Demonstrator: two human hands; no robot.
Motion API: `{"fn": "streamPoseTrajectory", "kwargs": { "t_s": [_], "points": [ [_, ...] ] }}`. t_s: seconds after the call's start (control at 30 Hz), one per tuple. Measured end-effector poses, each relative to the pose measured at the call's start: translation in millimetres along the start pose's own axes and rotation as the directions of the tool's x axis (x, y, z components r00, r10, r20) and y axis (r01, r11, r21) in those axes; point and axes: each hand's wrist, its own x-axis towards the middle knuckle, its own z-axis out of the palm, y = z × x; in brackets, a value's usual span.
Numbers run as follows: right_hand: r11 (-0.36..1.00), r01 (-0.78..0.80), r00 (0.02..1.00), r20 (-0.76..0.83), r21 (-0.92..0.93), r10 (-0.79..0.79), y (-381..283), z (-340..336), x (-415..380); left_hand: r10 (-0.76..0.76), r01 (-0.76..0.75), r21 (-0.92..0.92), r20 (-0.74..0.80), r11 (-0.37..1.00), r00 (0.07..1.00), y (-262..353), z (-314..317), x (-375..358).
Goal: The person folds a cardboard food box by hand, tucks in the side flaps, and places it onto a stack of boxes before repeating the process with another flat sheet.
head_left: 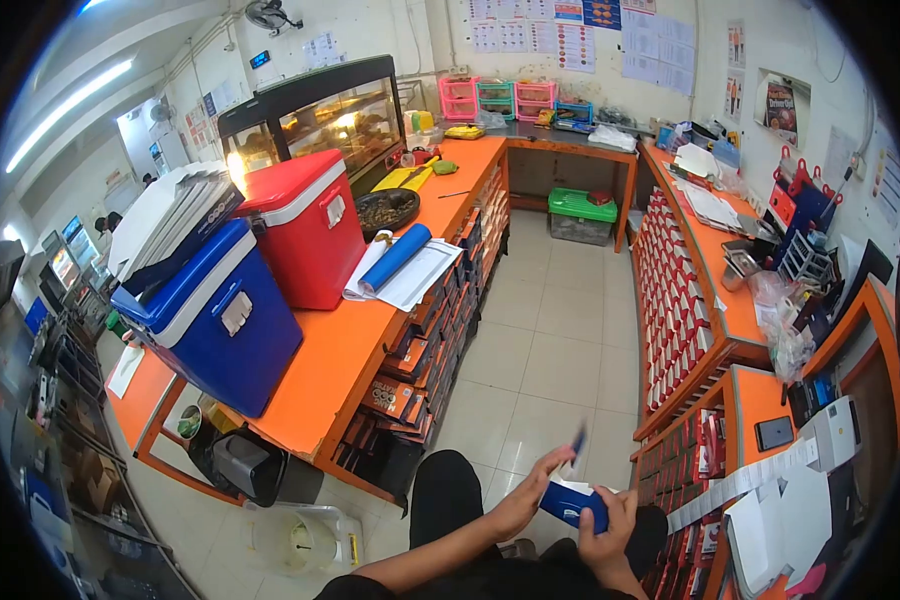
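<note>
A small blue paperboard box (567, 503) with white inner flaps is held low over my lap. My right hand (610, 530) wraps round its right side, fingers closed on it. From the left, my left hand (523, 503) grips the box's upper left edge, its fingertips at the raised flaps. A dark blue flap (578, 438) stands up above the fingers, smeared by motion.
On the left orange counter (320, 395) stand a blue cooler (210, 315) topped with papers, a red cooler (305, 225) and a glass food warmer (330, 125). Boxes fill the shelves below. A phone (773, 433) and receipt printer (835, 432) are at right; a clear bin (305, 540) sits on the floor.
</note>
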Motion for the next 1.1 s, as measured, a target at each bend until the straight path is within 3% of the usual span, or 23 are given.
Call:
{"fn": "streamPoseTrajectory", "kwargs": {
  "t_s": [0.07, 0.13, 0.17, 0.23, 0.37, 0.43, 0.53, 0.67, 0.73, 0.87, 0.9, 0.97, 1.07, 1.1],
  "points": [
    [1.000, -0.016, 0.998, -0.053, 0.005, 0.016, -2.1, 5.7, 0.1, -0.023, 0.018, 0.059, 0.097, 0.998, 0.995, -1.0, -4.6, 3.0],
    [0.996, -0.083, 0.994, -0.077, -0.032, 0.081, -1.3, 4.9, -0.6, 0.080, -0.176, 0.403, 0.244, 0.898, 0.967, -2.1, -7.3, 5.9],
    [0.995, -0.089, 0.993, -0.081, -0.035, 0.086, -1.6, 3.1, 0.3, 0.074, -0.172, 0.402, 0.247, 0.899, 0.966, -0.3, -4.3, 5.3],
    [0.998, -0.054, 0.997, -0.059, -0.040, 0.051, -3.3, -1.6, 2.6, 0.071, -0.275, 0.632, 0.329, 0.725, 0.942, 5.0, 2.3, 0.8],
    [0.997, 0.063, 0.993, -0.094, -0.054, -0.068, 0.8, -7.1, 10.7, 0.133, -0.206, 0.476, 0.183, 0.855, 0.974, 7.9, -4.8, -1.4],
    [0.987, 0.123, 0.970, -0.198, -0.100, -0.141, -0.5, -10.7, 15.8, 0.126, -0.126, 0.310, 0.018, 0.942, 0.992, 13.3, 0.1, -6.4],
    [0.975, 0.222, 0.963, -0.152, -0.027, -0.223, -1.9, -11.3, 16.3, 0.196, -0.235, 0.463, 0.131, 0.854, 0.972, 7.9, -0.8, -5.2],
    [0.974, 0.222, 0.969, -0.102, -0.038, -0.225, -8.9, -7.7, 17.0, 0.257, -0.299, 0.445, 0.155, 0.844, 0.954, -11.6, -17.1, -5.8],
    [0.997, 0.043, 0.940, -0.337, -0.068, -0.063, -11.2, 0.8, 20.2, 0.219, -0.227, 0.355, 0.062, 0.907, 0.974, -11.1, -16.1, -10.4],
    [0.984, 0.128, 0.978, -0.148, -0.125, -0.146, -6.1, -5.5, 12.6, 0.179, -0.184, 0.232, 0.040, 0.955, 0.983, -7.9, -4.2, -10.3],
    [0.984, 0.128, 0.978, -0.148, -0.125, -0.146, -4.2, -6.2, 12.2, 0.147, -0.155, 0.298, 0.049, 0.942, 0.988, -10.7, -4.2, -8.0],
    [0.948, 0.306, 0.943, -0.111, -0.082, -0.314, 2.0, -7.1, 13.2, 0.116, -0.130, 0.362, 0.059, 0.923, 0.991, -7.7, -2.6, -4.4],
    [0.941, 0.335, 0.940, -0.049, -0.042, -0.336, 7.7, -10.1, 7.3, 0.087, -0.098, 0.412, 0.045, 0.906, 0.995, -3.1, -2.1, -2.2],
    [0.942, 0.334, 0.941, -0.046, -0.041, -0.336, 8.9, -10.2, 6.7, 0.184, -0.175, 0.451, 0.024, 0.875, 0.983, -4.9, -0.9, -2.4]
  ]
}}
